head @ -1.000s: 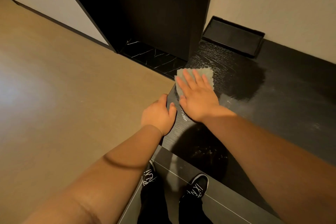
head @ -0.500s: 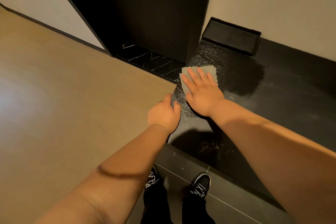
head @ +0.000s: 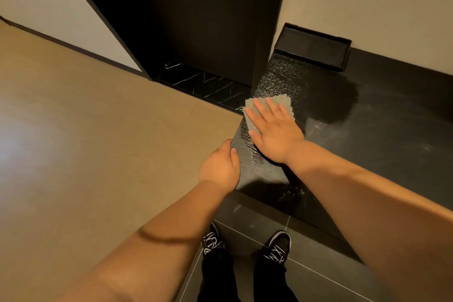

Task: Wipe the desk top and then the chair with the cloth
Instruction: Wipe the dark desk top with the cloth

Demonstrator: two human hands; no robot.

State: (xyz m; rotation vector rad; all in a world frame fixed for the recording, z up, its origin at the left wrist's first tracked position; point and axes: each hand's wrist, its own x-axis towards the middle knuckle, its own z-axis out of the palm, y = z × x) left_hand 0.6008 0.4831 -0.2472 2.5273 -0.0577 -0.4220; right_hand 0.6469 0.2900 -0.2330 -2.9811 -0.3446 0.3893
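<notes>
While my flat right hand (head: 274,135) presses the cloth (head: 282,103) at the counter (head: 392,154)'s left edge, my left hand (head: 219,169) grips that edge. Desk step; I'd sweep rightward next.

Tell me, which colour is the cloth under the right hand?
The cloth is pale grey-green, seen best in the head view.

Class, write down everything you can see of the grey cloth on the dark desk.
The cloth is small, grey-green and fuzzy, like microfibre, with uneven edges. It lies flat on the dark desk top, close to its left edge. The right hand presses down on it with straight, spread fingers, hiding its near half; only its far part and left side show. Nothing else touches it.
</notes>
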